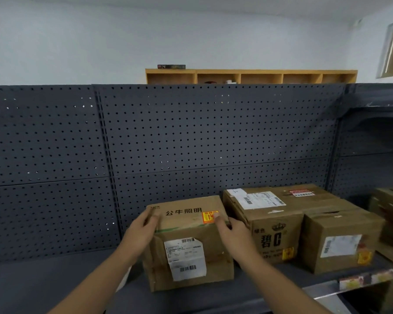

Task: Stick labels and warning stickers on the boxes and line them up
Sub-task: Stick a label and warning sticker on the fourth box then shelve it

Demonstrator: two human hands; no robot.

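A brown cardboard box [186,225] stands on the dark shelf [55,279], with a white shipping label [186,258] on its front and a yellow-red warning sticker [209,217] on its top. My left hand [143,232] grips the box's top left edge. My right hand [230,231] rests on the top right edge, fingertips touching the sticker. To the right stand two more boxes: a larger one [270,225] with a white label on top, and a smaller one [340,241] with a label and yellow sticker in front.
A dark grey pegboard panel [191,137] backs the shelf. More cardboard boxes [390,211] sit at the far right. A strip of yellow stickers [363,281] lies on the shelf's front edge. A wooden cubby unit [250,77] shows above the panel.
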